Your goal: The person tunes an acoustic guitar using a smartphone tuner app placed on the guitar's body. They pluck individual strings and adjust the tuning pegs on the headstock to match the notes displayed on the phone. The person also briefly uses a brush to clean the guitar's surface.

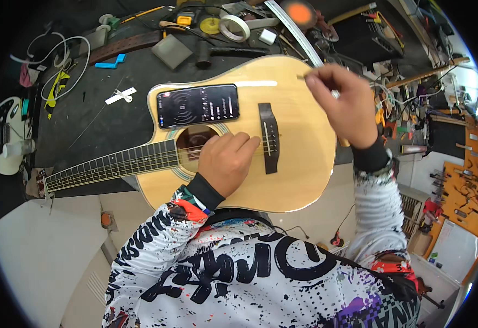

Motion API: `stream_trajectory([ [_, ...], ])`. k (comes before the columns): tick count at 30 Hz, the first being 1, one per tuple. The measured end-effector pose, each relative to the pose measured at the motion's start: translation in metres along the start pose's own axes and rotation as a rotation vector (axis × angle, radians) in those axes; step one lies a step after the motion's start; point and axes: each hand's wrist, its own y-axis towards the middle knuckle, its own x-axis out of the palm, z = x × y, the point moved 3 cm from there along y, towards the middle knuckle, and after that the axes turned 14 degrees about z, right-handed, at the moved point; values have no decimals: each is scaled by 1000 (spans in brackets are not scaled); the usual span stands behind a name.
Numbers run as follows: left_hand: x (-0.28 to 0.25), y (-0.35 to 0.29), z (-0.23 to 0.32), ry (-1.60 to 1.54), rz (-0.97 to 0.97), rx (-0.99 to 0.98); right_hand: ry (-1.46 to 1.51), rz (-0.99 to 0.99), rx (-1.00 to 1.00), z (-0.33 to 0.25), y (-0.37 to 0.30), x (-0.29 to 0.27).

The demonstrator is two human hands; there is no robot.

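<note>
An acoustic guitar [304,136] with a pale top lies face up on the bench, its neck [113,163] pointing left. Over the strings, between the sound hole [190,139] and the dark bridge [269,158], my left hand [229,161] rests with fingers curled; what they pinch, if anything, is hidden. Raised above the guitar's right end, my right hand [345,101] has thumb and forefinger pressed together around a small brownish thing too blurred to name. A phone [198,105] with a lit dark screen lies on the guitar top above the sound hole.
On the dark bench behind the guitar lie a hammer [233,52], a roll of tape [235,28], a steel ruler [296,33], a grey block [172,51] and a blue plastic piece [110,62]. White cable [86,52] loops at the left. Tools crowd the right side.
</note>
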Motion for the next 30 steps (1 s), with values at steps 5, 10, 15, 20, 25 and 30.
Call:
stream_trajectory([
  [5, 24, 13, 5, 49, -51, 6, 93, 13, 408, 58, -81, -3],
  [10, 29, 21, -1, 60, -113, 8, 94, -22, 326, 60, -101, 26],
  [15, 34, 20, -5, 48, -143, -8, 24, -80, 376, 58, -98, 41],
  [20, 31, 20, -3, 43, -152, -10, -51, -176, 329, 54, -88, 42],
  [25, 29, 19, -2, -34, -124, -58, -62, -183, 321, 49, -85, 44],
  [30, 32, 18, -5, -15, -111, -45, -84, -165, 331, 46, -86, 45],
])
